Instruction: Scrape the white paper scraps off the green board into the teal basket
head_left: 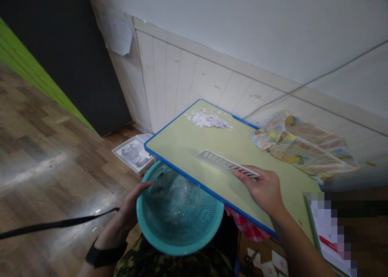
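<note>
My right hand [263, 188] is closed around one end of a flat white slotted plastic piece [222, 160]. Its long edge is on or just above the pale yellow-green tabletop [182, 141], which has a blue rim; I cannot tell if they touch. My left hand [133, 202] grips the left rim of a teal plastic basket [180, 248], partly under the table's near edge, above my lap. Something clear and glittering, hard to make out, shows in the basket's bottom. Towards the wall, a heap of small white paper scraps [209, 120] lies on the table, with loose bits around it.
A patterned cloth [303, 141] hangs over the table's far right edge against the wall. A book or folder [325, 232] lies at the right end. On the floor are an open white box [133, 153], scissors [251, 259] and several cards [279, 263]. A black strap [60, 224] crosses the lower left.
</note>
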`<state>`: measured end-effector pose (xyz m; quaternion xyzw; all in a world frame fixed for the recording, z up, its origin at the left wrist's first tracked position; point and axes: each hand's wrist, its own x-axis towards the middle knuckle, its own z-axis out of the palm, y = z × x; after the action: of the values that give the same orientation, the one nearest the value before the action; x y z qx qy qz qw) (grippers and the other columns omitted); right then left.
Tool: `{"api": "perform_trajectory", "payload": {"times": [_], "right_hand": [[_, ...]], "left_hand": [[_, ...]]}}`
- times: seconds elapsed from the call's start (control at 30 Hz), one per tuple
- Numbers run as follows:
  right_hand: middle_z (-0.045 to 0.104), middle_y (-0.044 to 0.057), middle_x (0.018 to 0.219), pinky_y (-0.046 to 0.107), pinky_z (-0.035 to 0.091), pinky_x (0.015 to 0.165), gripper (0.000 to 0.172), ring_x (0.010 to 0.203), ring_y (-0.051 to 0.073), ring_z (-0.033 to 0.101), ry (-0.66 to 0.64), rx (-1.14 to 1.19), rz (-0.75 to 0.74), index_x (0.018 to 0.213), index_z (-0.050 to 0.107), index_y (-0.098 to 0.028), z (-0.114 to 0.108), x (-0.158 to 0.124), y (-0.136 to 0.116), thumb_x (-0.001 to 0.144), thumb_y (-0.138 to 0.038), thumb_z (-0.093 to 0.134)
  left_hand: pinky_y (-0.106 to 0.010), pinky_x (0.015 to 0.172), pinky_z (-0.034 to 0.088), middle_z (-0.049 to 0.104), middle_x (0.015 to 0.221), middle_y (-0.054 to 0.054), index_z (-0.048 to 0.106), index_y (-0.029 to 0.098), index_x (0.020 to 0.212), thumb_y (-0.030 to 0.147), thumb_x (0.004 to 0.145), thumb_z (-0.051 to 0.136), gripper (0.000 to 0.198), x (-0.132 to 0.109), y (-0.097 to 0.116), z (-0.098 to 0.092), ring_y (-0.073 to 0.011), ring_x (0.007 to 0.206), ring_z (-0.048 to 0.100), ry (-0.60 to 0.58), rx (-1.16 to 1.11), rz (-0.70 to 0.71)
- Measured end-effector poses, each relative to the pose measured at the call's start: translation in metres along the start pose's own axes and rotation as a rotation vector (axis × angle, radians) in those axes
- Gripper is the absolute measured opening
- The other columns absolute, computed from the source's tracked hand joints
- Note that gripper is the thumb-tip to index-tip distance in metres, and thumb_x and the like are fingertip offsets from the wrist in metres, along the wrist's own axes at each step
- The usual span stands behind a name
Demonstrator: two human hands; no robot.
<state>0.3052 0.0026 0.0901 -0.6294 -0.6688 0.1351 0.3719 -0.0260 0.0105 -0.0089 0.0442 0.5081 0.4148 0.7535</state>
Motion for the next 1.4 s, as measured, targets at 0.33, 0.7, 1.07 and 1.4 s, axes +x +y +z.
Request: {"api": "perform_trajectory", "payload": {"times": [0.33,0.7,1.07,1.4], "right_hand": [[0.077,-0.001,0.081,0.024,0.058,0.063,0.014,0.068,0.019,0.074,-0.028,-0.071,-0.169,0.087,0.078,-0.03,-0.01,-0.045,-0.021,0.084,-0.026,0.065],[0.077,0.002,0.087,0.031,0.059,0.072,0.017,0.076,0.023,0.074,0.102,-0.066,-0.029,0.09,0.078,-0.023,0.009,-0.002,-0.001,0.083,-0.032,0.065],[0.077,0.001,0.083,0.028,0.059,0.067,0.014,0.072,0.021,0.074,-0.055,-0.082,-0.126,0.087,0.078,-0.028,-0.002,-0.018,-0.011,0.084,-0.03,0.065],[0.077,-0.001,0.079,0.027,0.059,0.062,0.011,0.068,0.021,0.073,-0.081,-0.038,-0.077,0.082,0.079,-0.029,-0.013,-0.028,-0.021,0.081,-0.031,0.068]], "left_hand": [[-0.035,0.062,0.055,0.066,0.071,-0.013,0.069,0.006,0.074,0.019,0.081,0.063,0.016,-0.004,0.002,0.001,-0.024,0.059,0.062,-0.043,-0.029,-0.014],[-0.035,0.062,0.054,0.066,0.075,-0.015,0.07,0.005,0.078,0.019,0.083,0.061,0.017,-0.003,0.0,0.003,-0.0259,0.063,0.063,-0.068,0.011,-0.001],[-0.032,0.058,0.054,0.064,0.066,-0.012,0.07,0.006,0.07,0.017,0.085,0.058,0.022,-0.006,0.0,0.005,-0.022,0.056,0.061,-0.042,-0.038,-0.027],[-0.031,0.061,0.054,0.066,0.07,-0.013,0.071,0.004,0.074,0.018,0.089,0.054,0.027,-0.007,0.001,0.005,-0.0219,0.059,0.063,-0.033,0.021,-0.01]]}}
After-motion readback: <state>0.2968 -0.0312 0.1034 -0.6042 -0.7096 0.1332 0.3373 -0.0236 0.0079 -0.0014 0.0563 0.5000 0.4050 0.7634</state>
